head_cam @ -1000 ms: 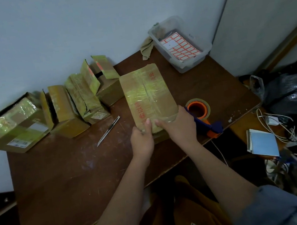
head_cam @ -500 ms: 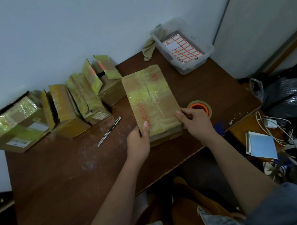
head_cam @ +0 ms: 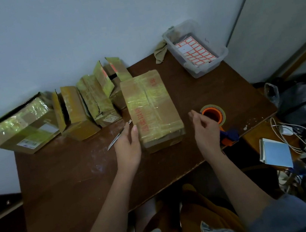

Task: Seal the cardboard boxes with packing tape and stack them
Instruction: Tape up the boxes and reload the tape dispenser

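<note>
While a taped box (head_cam: pixel 152 110) lies flat on the brown worktop (head_cam: pixel 78 178), both hands hover beside it, holding nothing.

Left hand (head_cam: pixel 128 147) sits just beside the box's near left edge with fingers straight and relaxed; whether it touches the cardboard cannot be told. Right hand (head_cam: pixel 206 129) hangs apart from the box's right side, fingers loosely spread, in front of an orange tape dispenser (head_cam: pixel 216 118). A small knife (head_cam: pixel 119 134) lies partly under the left hand. Four more boxes (head_cam: pixel 76 113) line the wall behind, some with flaps up. A clear tub (head_cam: pixel 206 64) holding a label sheet (head_cam: pixel 196 51) stands at the far right corner, a rag (head_cam: pixel 160 51) beside it.
</note>
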### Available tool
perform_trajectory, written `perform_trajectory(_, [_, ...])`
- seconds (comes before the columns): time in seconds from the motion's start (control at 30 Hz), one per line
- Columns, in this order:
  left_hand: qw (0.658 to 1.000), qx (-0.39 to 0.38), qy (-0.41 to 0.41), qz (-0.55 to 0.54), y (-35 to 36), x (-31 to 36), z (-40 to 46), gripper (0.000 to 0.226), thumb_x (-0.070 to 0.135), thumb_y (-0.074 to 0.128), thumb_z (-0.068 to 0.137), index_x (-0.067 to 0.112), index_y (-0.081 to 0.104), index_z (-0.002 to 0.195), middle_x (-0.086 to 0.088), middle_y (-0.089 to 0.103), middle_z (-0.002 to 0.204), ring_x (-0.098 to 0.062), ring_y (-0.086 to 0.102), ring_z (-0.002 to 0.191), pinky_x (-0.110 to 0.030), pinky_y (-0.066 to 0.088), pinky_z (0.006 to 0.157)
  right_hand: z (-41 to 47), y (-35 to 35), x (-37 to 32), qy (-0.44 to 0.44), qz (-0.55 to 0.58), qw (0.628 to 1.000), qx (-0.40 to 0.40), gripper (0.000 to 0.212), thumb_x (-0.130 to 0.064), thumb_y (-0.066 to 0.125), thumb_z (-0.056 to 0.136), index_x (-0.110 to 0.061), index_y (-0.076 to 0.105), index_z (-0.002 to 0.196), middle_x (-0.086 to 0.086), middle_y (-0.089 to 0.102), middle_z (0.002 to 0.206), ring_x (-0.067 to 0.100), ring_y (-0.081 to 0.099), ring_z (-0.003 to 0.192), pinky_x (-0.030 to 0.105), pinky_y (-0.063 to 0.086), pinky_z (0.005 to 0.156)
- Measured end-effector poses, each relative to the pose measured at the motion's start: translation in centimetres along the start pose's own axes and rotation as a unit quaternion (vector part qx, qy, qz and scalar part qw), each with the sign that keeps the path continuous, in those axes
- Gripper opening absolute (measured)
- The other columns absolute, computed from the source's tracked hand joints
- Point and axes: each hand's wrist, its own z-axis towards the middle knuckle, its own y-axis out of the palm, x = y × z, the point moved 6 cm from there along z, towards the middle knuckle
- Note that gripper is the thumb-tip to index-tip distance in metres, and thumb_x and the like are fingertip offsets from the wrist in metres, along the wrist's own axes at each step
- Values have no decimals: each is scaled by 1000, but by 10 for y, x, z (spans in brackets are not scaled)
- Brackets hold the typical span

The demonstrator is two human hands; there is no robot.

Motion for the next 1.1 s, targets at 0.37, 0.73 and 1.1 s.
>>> perform_trajectory(0.37, [1000, -6, 24, 7, 15, -10, -24, 59, 12, 59, 95, 8, 33, 148, -4, 67, 119, -8, 59, 93, 6, 34, 71, -20, 18, -3, -88, -118, 982, -116, 60, -38, 66, 90, -20, 46, 144, -2, 61, 134, 4, 56, 120, 21, 47, 101])
perform_trajectory(0.73, [994, -76, 61, -54, 22, -21, -2, 56, 18, 83, 69, 15, 66, 123, -11, 52, 141, -22, 46, 135, -44, 43, 108, -12, 48, -34, -199, -492, 830, -170, 101, -63, 68, 77, -15, 23, 154, 12, 47, 147, 28, 50, 129, 43, 44, 105])
perform_trajectory(1.1, [992, 7, 123, -33, 17, -19, -8, 49, 13, 84, 70, 17, 66, 115, -20, 54, 132, -22, 51, 128, -26, 45, 104, -13, 45, -31, -286, -490, 810, -149, 82, -54, 61, 87, -12, 32, 151, 9, 56, 139, 24, 61, 114, 42, 49, 95])
